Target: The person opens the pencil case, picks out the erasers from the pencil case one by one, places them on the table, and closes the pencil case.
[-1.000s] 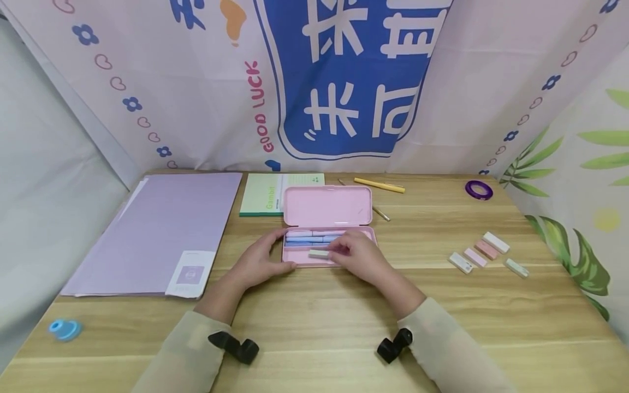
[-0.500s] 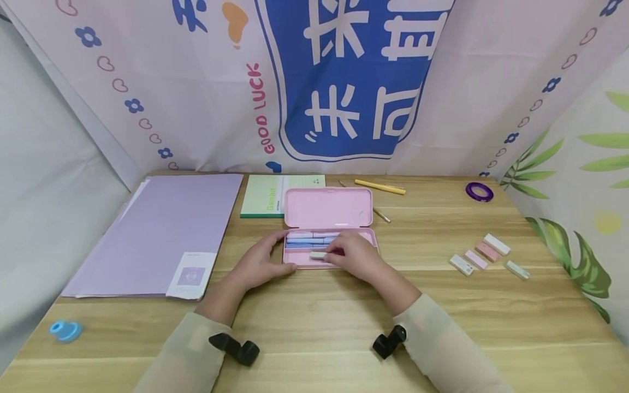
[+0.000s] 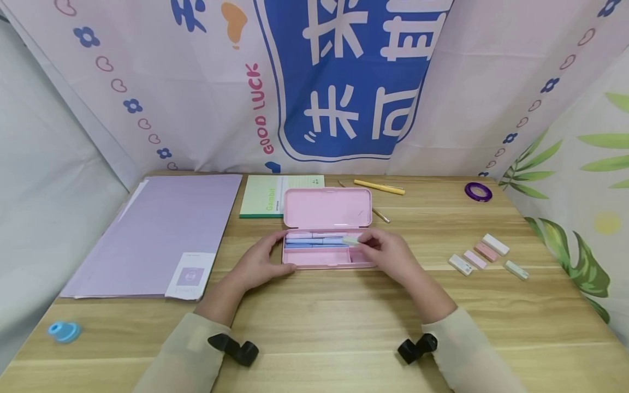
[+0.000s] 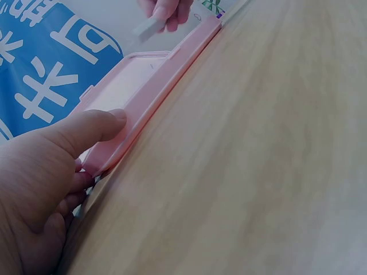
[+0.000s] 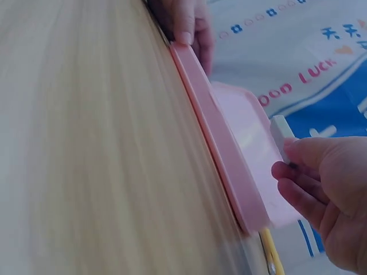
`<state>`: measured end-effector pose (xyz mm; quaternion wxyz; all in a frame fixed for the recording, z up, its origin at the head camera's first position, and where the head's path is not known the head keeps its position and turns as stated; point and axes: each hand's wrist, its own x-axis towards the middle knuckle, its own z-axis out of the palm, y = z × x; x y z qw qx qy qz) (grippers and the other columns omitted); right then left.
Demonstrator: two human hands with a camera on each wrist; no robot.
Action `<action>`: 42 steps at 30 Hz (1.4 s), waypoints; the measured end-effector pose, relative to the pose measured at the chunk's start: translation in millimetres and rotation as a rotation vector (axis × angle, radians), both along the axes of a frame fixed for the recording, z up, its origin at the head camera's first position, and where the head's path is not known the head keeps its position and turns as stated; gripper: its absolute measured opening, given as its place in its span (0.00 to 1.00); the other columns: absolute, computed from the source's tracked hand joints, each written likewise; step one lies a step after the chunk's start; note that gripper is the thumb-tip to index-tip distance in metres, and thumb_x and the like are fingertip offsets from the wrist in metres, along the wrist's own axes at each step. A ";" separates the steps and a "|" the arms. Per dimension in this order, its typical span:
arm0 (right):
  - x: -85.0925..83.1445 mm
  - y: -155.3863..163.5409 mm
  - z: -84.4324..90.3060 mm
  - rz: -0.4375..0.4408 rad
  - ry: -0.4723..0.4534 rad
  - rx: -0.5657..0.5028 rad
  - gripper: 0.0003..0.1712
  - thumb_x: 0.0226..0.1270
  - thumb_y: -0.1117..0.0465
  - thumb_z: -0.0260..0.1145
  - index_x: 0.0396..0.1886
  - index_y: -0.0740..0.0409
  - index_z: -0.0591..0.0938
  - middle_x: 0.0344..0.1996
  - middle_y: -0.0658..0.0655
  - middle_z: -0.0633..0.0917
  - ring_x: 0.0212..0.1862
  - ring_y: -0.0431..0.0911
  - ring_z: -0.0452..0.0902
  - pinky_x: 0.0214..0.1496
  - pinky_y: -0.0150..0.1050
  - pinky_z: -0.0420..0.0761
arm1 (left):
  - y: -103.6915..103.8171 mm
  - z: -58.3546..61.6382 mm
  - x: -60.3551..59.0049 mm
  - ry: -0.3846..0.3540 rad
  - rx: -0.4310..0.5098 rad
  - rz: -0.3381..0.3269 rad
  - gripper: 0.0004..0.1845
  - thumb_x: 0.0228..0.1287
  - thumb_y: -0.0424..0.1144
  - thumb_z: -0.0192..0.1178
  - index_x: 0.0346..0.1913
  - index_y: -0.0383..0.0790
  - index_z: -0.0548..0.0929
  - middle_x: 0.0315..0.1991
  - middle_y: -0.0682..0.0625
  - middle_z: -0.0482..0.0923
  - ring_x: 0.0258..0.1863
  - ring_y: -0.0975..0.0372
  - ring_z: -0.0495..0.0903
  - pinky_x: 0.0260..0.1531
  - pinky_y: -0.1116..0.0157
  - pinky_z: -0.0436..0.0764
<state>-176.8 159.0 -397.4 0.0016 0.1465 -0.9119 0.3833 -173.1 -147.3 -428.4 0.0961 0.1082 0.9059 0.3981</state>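
hands and forearms at the near edge of the table

left hand (image 3: 259, 263): forearm in from the near edge, left of centre; palm down, fingers curved, thumb (image 4: 94, 127) pressed flat on what it steadies. right hand (image 3: 391, 254): forearm in from the near edge, right of centre; raised a little, fingers curled, fingertips (image 5: 293, 166) pinching a small piece. both arms in pale sleeves, a dark clip at each wrist.
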 end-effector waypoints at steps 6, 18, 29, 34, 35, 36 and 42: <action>5.2 38.5 1.3 -0.108 -0.011 0.040 0.18 0.65 0.61 0.68 0.53 0.60 0.84 0.44 0.60 0.87 0.43 0.48 0.83 0.44 0.38 0.84 | 0.5 0.1 0.4 -0.001 -0.003 0.002 0.49 0.52 0.54 0.72 0.74 0.43 0.61 0.75 0.42 0.59 0.76 0.47 0.57 0.74 0.46 0.59; 34.4 127.6 3.4 -0.311 0.015 0.124 0.18 0.65 0.60 0.68 0.52 0.66 0.83 0.43 0.66 0.85 0.37 0.33 0.79 0.34 0.19 0.77 | 1.0 1.9 1.5 -0.004 -0.021 0.007 0.50 0.52 0.55 0.72 0.75 0.44 0.60 0.76 0.41 0.58 0.76 0.46 0.56 0.74 0.46 0.59; 62.6 213.9 -12.8 -0.483 -0.005 0.143 0.24 0.67 0.55 0.67 0.54 0.69 0.81 0.34 0.45 0.80 0.30 0.22 0.65 0.28 0.24 0.72 | 1.5 1.3 0.4 -0.009 -0.014 0.008 0.50 0.52 0.55 0.72 0.75 0.44 0.59 0.76 0.41 0.58 0.76 0.46 0.56 0.74 0.46 0.59; 71.0 237.8 -18.7 -0.519 -0.076 0.183 0.25 0.68 0.53 0.65 0.53 0.71 0.80 0.30 0.44 0.83 0.28 0.22 0.66 0.25 0.26 0.72 | 1.3 1.2 -0.2 -0.005 -0.016 0.007 0.50 0.53 0.56 0.72 0.75 0.44 0.60 0.76 0.42 0.58 0.76 0.46 0.56 0.74 0.46 0.59; 71.7 240.7 -19.6 -0.514 -0.091 0.197 0.26 0.68 0.52 0.65 0.53 0.71 0.80 0.31 0.50 0.85 0.28 0.22 0.66 0.25 0.26 0.72 | 1.3 1.3 -0.2 -0.004 -0.018 0.008 0.50 0.53 0.56 0.72 0.75 0.45 0.60 0.76 0.42 0.58 0.76 0.46 0.56 0.74 0.46 0.59; 72.3 243.1 -20.3 -0.503 -0.103 0.208 0.26 0.68 0.52 0.65 0.53 0.72 0.79 0.32 0.56 0.86 0.27 0.22 0.66 0.25 0.26 0.72 | 1.2 1.4 -0.2 -0.005 -0.020 0.009 0.50 0.52 0.56 0.72 0.75 0.45 0.60 0.76 0.42 0.58 0.76 0.46 0.56 0.74 0.46 0.59; 72.4 250.7 -24.0 -0.457 -0.142 0.262 0.28 0.68 0.49 0.65 0.53 0.71 0.80 0.48 0.75 0.83 0.35 0.21 0.67 0.32 0.28 0.69 | 0.9 2.0 0.1 -0.009 -0.025 0.008 0.51 0.52 0.57 0.72 0.76 0.45 0.59 0.76 0.42 0.57 0.76 0.46 0.55 0.74 0.46 0.59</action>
